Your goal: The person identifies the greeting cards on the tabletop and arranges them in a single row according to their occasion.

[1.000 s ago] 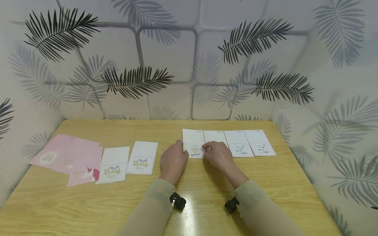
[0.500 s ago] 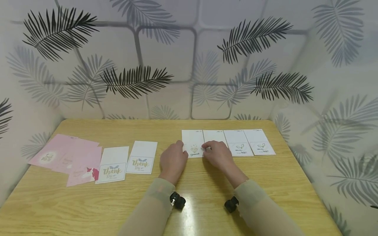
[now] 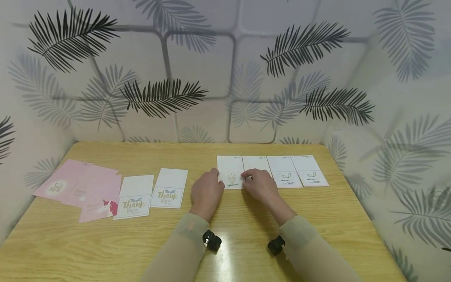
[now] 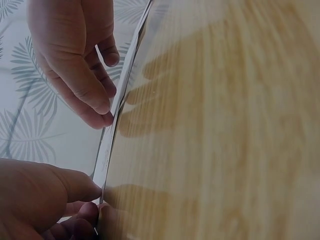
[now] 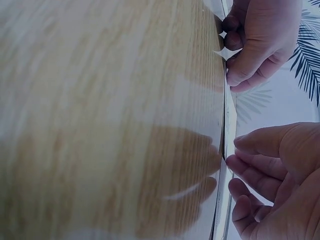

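A diamond card (image 3: 230,171) lies on the table (image 3: 88,250) at 12 o'clock; left hand (image 3: 208,192) pinches its 9 o'clock edge, right hand (image 3: 260,186), fingers loosely bent, touches at 3 o'clock, seemingly aligning it with 3 white cards (image 3: 280,164).

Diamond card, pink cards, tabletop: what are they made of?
Diamond card: probably white paper card stock; thin edge in the wrist views, printed face, likely matte.
Pink cards: likely printed paper or card stock too; they lie flat, overlapping; finish unclear.
Tabletop: glossy, wood-look; grain plus bright reflection. Solid wood or laminate, can't tell.
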The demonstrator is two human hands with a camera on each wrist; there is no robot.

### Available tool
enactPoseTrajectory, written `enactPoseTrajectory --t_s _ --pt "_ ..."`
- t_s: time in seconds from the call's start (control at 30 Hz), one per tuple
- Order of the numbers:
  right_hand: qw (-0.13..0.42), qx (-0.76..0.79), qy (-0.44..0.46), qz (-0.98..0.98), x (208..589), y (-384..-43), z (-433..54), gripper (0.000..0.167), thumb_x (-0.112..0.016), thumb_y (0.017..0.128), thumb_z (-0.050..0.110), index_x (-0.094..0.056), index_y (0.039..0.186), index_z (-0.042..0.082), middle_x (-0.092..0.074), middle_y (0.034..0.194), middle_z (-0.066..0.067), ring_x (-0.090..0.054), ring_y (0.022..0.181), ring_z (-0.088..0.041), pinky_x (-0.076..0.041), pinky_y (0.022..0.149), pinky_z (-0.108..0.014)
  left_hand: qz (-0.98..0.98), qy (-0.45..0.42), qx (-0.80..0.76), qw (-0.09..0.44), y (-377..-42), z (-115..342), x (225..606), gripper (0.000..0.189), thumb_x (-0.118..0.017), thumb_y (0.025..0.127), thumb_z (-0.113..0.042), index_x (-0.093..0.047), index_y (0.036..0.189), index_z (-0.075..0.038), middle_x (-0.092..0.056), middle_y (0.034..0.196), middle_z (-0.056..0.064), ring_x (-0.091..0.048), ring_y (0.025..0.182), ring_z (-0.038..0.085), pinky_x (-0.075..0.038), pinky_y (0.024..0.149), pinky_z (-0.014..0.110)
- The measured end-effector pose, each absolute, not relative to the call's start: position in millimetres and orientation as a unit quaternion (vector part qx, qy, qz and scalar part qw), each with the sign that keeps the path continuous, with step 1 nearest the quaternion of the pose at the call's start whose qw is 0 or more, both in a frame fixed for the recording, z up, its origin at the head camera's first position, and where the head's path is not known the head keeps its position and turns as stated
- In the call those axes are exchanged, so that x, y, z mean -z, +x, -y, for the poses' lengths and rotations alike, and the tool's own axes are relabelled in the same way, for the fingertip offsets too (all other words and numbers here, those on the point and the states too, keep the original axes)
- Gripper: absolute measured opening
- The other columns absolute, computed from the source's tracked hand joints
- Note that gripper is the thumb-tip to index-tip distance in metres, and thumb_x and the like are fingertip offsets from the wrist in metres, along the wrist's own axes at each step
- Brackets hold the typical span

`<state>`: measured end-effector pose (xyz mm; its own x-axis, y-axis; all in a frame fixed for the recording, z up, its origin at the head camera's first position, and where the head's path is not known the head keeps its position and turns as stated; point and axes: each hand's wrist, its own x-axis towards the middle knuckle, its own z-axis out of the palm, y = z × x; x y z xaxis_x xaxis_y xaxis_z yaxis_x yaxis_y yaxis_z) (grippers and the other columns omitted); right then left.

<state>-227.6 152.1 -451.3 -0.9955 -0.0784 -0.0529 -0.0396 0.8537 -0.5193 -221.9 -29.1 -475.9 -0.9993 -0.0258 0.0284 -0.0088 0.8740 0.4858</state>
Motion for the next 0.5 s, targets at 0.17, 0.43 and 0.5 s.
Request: enactPoseTrajectory --t_s 0.17,0.43,0.5 --pt "0.035 0.270 -0.034 -0.962 450.4 -227.4 -151.2 0.028 -0.073 0.102 0.011 -0.081 0.129 0.006 -0.075 0.137 -0.015 -0.063 0.139 -0.037 -0.049 0.115 -0.053 0.967 0.012 0.253 0.017 -221.4 29.1 474.6 0.036 -0.075 0.105 -0.023 -0.072 0.137 -0.008 -0.078 0.121 0.015 -0.076 0.100 0.035 -0.061 0.081 0.053" --pt "0.035 0.274 -0.036 -0.960 449.2 -225.9 -151.1 0.029 -0.073 0.102 0.011 -0.081 0.129 0.005 -0.075 0.137 -0.016 -0.065 0.136 -0.037 -0.051 0.113 -0.053 0.966 0.013 0.257 0.007 -222.3 29.7 474.4 0.037 -0.073 0.107 -0.026 -0.071 0.139 -0.007 -0.077 0.123 0.015 -0.076 0.105 0.036 -0.061 0.085 0.053" --pt "0.032 0.281 -0.034 -0.959 447.5 -224.0 -151.5 0.029 -0.073 0.102 0.010 -0.080 0.130 0.005 -0.075 0.137 -0.017 -0.067 0.133 -0.037 -0.053 0.110 -0.054 0.963 0.010 0.268 0.010 -222.2 30.9 474.5 0.037 -0.072 0.108 -0.026 -0.071 0.139 -0.007 -0.078 0.124 0.015 -0.076 0.105 0.035 -0.061 0.086 0.053"
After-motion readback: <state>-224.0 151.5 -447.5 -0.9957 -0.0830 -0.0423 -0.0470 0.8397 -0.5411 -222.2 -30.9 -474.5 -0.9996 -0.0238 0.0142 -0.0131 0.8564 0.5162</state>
